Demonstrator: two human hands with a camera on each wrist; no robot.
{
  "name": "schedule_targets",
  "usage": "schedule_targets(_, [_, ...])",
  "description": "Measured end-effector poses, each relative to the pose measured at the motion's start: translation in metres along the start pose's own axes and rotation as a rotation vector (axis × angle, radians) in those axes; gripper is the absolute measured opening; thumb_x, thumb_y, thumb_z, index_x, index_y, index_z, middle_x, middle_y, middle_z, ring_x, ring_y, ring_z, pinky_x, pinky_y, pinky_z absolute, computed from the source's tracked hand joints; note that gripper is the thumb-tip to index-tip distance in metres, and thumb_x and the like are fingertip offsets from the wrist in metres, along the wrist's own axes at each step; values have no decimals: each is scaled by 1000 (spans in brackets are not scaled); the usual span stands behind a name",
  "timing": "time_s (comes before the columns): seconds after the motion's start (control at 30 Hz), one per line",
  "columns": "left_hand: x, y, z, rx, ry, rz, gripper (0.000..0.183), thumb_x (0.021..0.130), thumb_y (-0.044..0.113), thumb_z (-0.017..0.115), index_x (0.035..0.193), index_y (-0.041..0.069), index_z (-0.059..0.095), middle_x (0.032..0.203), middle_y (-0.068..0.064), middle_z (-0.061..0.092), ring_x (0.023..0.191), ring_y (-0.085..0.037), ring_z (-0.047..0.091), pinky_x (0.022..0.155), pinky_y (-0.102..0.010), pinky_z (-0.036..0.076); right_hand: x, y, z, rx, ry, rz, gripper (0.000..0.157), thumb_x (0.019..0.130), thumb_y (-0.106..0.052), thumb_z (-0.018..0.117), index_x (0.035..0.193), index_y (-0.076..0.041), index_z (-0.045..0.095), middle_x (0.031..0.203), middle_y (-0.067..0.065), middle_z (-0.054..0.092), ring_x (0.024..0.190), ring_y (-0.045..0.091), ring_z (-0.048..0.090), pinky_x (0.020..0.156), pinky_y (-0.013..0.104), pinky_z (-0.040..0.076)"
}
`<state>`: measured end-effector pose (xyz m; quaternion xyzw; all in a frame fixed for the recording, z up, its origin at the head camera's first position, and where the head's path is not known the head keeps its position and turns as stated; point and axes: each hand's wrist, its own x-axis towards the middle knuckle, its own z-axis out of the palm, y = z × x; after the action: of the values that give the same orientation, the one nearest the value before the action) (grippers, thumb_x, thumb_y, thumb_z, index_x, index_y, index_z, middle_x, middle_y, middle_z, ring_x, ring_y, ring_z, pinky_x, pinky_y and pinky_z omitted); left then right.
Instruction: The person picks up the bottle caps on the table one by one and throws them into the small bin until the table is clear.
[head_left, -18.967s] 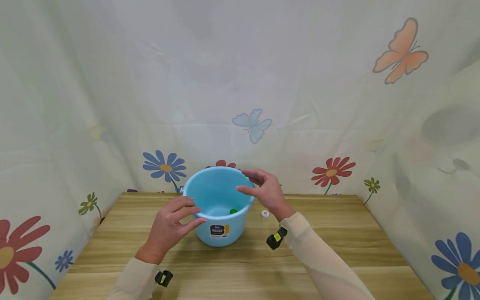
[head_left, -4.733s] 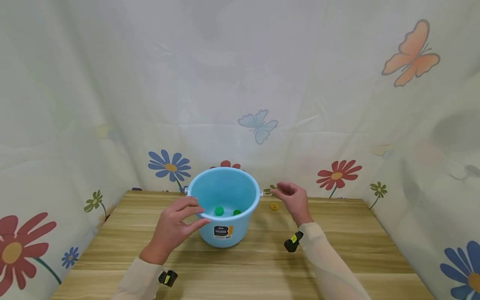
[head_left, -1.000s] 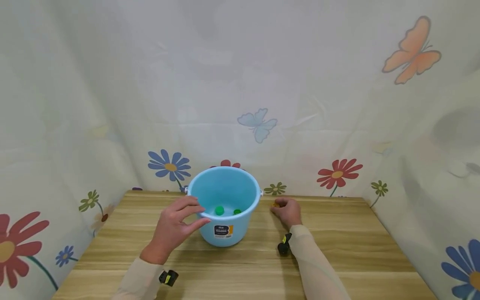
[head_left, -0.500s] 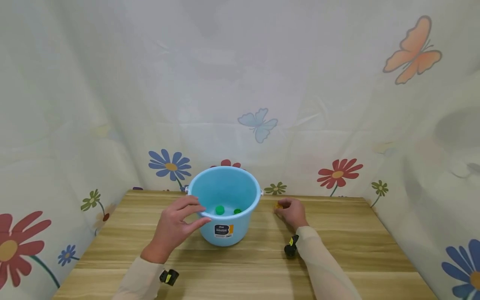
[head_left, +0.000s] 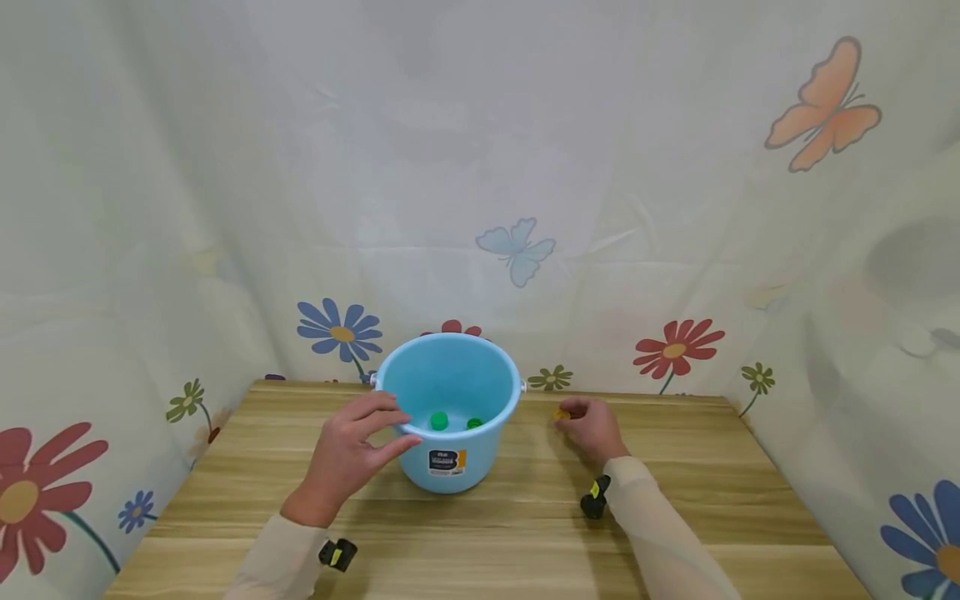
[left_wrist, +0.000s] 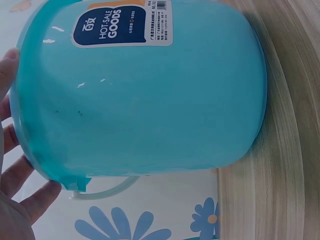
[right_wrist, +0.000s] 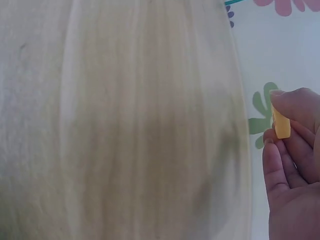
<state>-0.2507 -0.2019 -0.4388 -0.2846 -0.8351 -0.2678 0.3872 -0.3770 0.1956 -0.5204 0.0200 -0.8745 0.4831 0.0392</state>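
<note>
A light blue bucket (head_left: 480, 450) stands upright on the wooden table, with two green bottle caps (head_left: 438, 421) on its floor. My left hand (head_left: 352, 450) holds the near-left rim of the bucket. In the left wrist view, the fingers (left_wrist: 42, 200) lie along the rim, and the bucket's label (left_wrist: 125, 22) faces the camera. To the right of the bucket, my right hand (head_left: 592, 429) pinches a yellow bottle cap (right_wrist: 281, 122) between thumb and fingertips. The right wrist view shows this cap edge-on, overlapping the curtain beyond the table's edge.
The wooden table (head_left: 675, 500) ends at the back against a white curtain (head_left: 420, 192) printed with flowers and butterflies. More curtain hangs along both sides. The bucket's handle (left_wrist: 112, 190) hangs down behind it in the left wrist view.
Between 19 and 4.7 seconds ago a second green cap appeared in the bucket and the white cap left the table. My right hand has since reached down, pinched the yellow cap and shifted slightly right.
</note>
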Motion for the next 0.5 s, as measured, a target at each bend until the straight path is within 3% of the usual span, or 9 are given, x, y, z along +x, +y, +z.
schedule_targets(0.5, [1,1,-2,3,-5,-1,39,65,31,97,96,15,81,105,-1,75,101,-22,72,89,-49,63,-3,-26,-15,10,16,-96,31,84,-18,85,112,-7,77,111,10,75,101,25,68,88,39,61])
